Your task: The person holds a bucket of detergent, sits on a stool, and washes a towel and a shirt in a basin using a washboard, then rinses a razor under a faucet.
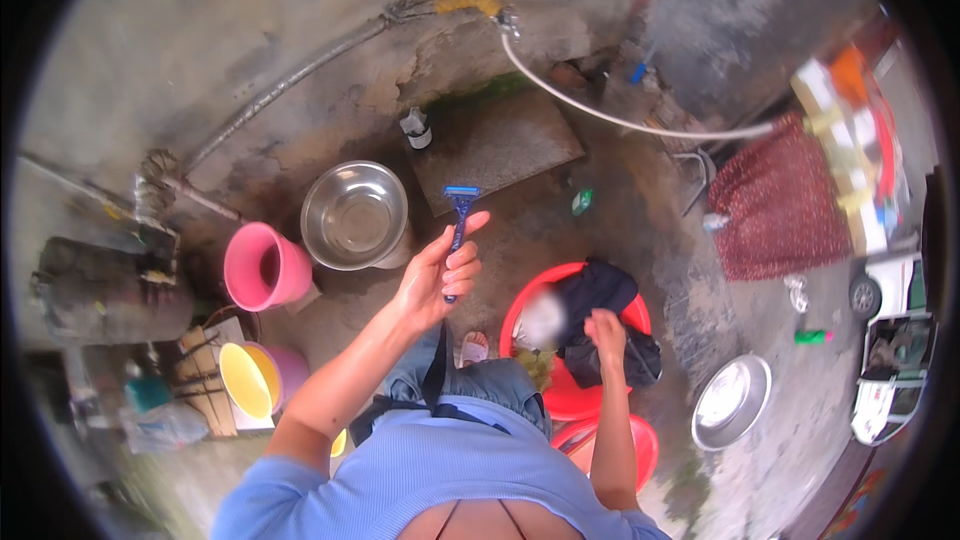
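A blue safety razor [460,199] is upright in my left hand [442,266], its head pointing away from me and its handle between my thumb and fingers. My right hand [606,331] hovers over or touches dark clothes [592,289] heaped in a red plastic basin [574,399]; its fingers look bent, and whether they grip cloth is not clear. A white item [541,321], blurred, and a yellow-green cloth [537,367] lie in the same basin. Close beyond the razor is a flat slab [495,142] on the wet ground.
A steel basin [354,216], a pink bucket [259,267] and a yellow basin [246,381] stand left. A white hose [600,114] runs from the wall tap [508,21]. Rightward are another steel basin [731,403], a green bottle [812,337] and a dark red patterned cloth [780,202].
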`<control>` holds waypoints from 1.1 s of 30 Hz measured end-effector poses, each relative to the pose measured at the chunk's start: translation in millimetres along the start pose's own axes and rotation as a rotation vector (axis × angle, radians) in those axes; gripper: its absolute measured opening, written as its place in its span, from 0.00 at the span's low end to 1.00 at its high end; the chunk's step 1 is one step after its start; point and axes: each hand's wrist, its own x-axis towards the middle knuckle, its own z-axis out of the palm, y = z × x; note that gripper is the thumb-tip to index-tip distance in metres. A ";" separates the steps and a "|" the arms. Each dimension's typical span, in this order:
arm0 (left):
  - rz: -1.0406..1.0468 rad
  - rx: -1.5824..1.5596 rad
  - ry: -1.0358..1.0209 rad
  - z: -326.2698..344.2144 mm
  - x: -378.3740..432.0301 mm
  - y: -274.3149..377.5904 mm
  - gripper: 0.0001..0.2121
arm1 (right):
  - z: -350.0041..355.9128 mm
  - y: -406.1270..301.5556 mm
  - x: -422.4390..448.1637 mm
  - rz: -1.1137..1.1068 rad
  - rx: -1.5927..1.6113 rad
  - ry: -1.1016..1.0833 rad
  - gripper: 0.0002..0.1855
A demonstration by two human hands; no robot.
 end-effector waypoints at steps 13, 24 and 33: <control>0.002 0.048 0.256 -147.0 302.6 182.3 0.15 | 286.8 -277.5 450.1 -0.635 -0.145 -0.098 0.19; 0.155 -0.167 0.509 -263.7 552.4 222.6 0.12 | 313.6 -249.8 623.3 -0.244 0.400 -0.553 0.17; 0.298 0.087 0.902 -324.7 628.9 213.9 0.10 | 372.3 -119.2 625.9 0.285 0.328 -0.397 0.07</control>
